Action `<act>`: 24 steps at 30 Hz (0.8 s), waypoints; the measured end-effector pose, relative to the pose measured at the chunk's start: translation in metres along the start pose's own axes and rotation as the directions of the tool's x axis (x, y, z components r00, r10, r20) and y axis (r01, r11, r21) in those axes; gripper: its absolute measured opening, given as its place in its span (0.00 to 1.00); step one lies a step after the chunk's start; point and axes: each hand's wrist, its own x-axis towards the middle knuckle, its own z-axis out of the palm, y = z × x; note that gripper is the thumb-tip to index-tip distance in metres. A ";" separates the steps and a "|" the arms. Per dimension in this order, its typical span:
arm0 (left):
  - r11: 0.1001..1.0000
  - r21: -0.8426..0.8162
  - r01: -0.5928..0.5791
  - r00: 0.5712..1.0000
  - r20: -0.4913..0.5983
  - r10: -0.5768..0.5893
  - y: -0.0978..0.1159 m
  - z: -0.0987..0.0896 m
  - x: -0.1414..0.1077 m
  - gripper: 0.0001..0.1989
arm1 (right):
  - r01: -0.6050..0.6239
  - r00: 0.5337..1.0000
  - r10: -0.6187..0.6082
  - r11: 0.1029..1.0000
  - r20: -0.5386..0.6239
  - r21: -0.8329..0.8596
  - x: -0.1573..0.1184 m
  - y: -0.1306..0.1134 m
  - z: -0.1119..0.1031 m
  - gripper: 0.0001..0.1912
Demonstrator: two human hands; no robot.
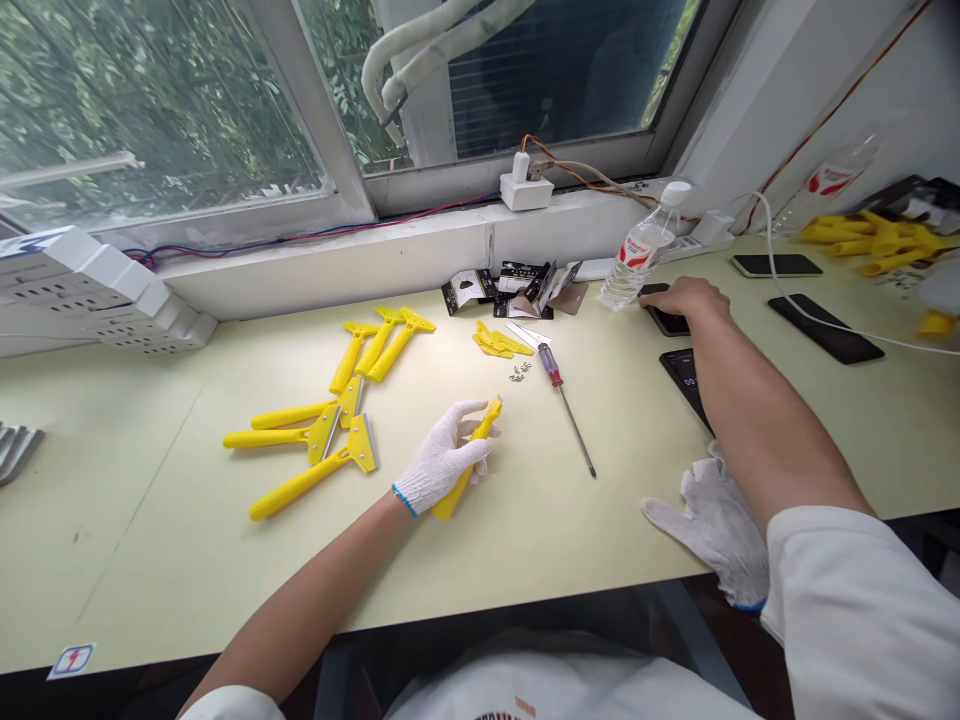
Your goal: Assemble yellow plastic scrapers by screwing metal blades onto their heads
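Observation:
My left hand (442, 462), in a white knitted glove with a blue cuff, is closed around a yellow scraper (459, 488) just above the table. The scraper's narrow end points away from me. My right hand (697, 298) is bare and reaches to the back of the table. Its fingers grip the edge of a black phone (670, 318) beside the water bottle (639, 250); the thumb is mostly hidden. A screwdriver (559, 385), small screws (519, 371) and a pile of yellow plastic pieces (499, 342) lie beyond my left hand.
Several yellow scrapers (311, 485) with blades lie to the left. Black packaging cards (525, 290) are near the sill. A second phone (684, 380) shows a screen display, and an empty white glove (709, 520) lies under my right forearm. A cable (780, 275) crosses the right side.

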 end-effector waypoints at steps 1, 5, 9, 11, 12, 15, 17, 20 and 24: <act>1.000 0.000 -0.001 1.000 0.001 0.001 0.000 0.000 0.000 0.32 | 0.002 1.000 -0.002 1.000 -0.001 -0.002 0.000 0.000 0.000 0.33; 1.000 0.002 0.001 1.000 -0.002 -0.001 0.000 0.000 0.000 0.32 | -0.002 1.000 0.002 1.000 0.006 0.000 0.000 0.001 -0.001 0.31; 1.000 0.001 -0.004 1.000 -0.002 0.004 0.000 0.001 0.000 0.33 | 0.009 1.000 -0.009 1.000 -0.009 -0.002 -0.002 0.000 -0.002 0.29; 1.000 0.000 -0.002 1.000 -0.002 0.002 0.000 0.000 0.000 0.33 | 0.016 1.000 -0.016 1.000 -0.016 -0.002 -0.003 -0.001 -0.002 0.28; 1.000 0.000 0.000 1.000 0.000 0.000 0.000 0.000 0.000 0.33 | 0.019 1.000 -0.019 1.000 -0.017 -0.003 -0.003 -0.001 -0.002 0.28; 1.000 -0.002 0.000 1.000 0.006 0.000 0.000 0.000 0.000 0.32 | 0.024 1.000 -0.024 1.000 -0.017 -0.019 0.000 -0.001 0.000 0.26; 1.000 -0.002 -0.002 1.000 0.006 0.002 0.000 0.000 0.000 0.32 | 0.026 1.000 -0.026 0.999 -0.017 -0.033 0.003 -0.001 0.001 0.28; 1.000 -0.001 -0.003 1.000 0.000 0.003 0.000 0.000 0.000 0.32 | 0.022 1.000 -0.022 0.998 -0.010 -0.052 0.007 0.002 0.002 0.34; 1.000 -0.001 0.002 1.000 -0.003 -0.002 0.002 0.001 -0.001 0.31 | 0.000 1.000 -0.002 0.997 -0.023 -0.074 0.009 0.005 0.006 0.41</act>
